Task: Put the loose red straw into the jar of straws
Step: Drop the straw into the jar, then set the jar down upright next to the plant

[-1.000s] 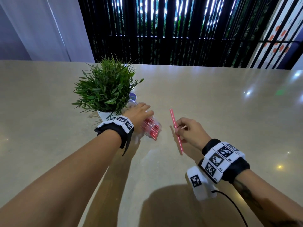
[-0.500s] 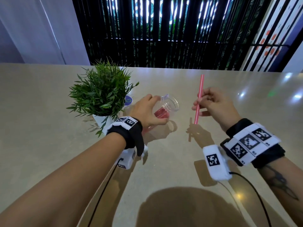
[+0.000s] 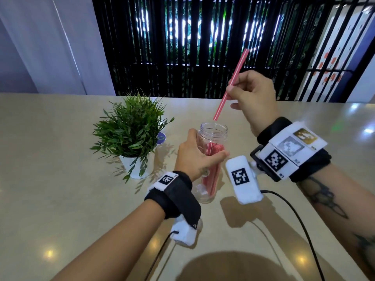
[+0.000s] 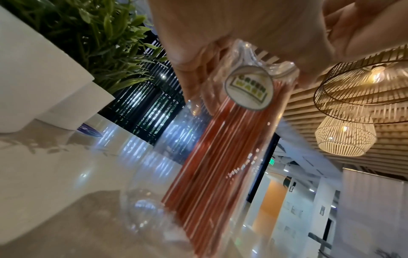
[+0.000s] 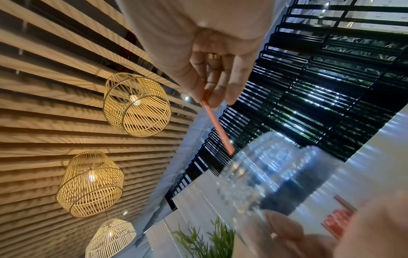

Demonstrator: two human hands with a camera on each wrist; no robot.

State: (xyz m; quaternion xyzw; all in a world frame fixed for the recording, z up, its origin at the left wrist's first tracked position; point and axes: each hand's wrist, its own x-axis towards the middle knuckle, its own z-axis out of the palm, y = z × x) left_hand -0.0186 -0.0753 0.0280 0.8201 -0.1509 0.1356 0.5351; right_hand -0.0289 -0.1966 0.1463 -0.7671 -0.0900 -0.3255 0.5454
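Observation:
A clear glass jar [image 3: 213, 136] stands upright on the table, with several red straws [image 3: 211, 173] inside it. My left hand [image 3: 195, 157] grips the jar around its middle. In the left wrist view the jar [image 4: 220, 157] fills the frame, with a round sticker on its glass. My right hand [image 3: 251, 94] pinches the loose red straw [image 3: 229, 86] near its middle, above the jar. The straw slants, and its lower tip hangs just over the jar's open mouth. In the right wrist view the straw [image 5: 217, 128] points down at the jar rim [image 5: 264, 157].
A green potted plant [image 3: 132, 130] in a white pot stands left of the jar, close to my left hand. A small blue disc [image 3: 161, 137] lies behind the pot. The beige table [image 3: 60, 199] stretches all around. Cables run from both wrist cameras.
The jar has gone from lying tilted in my left hand to standing upright on the table. My right hand lifted the straw off the table and brought it over the jar's mouth.

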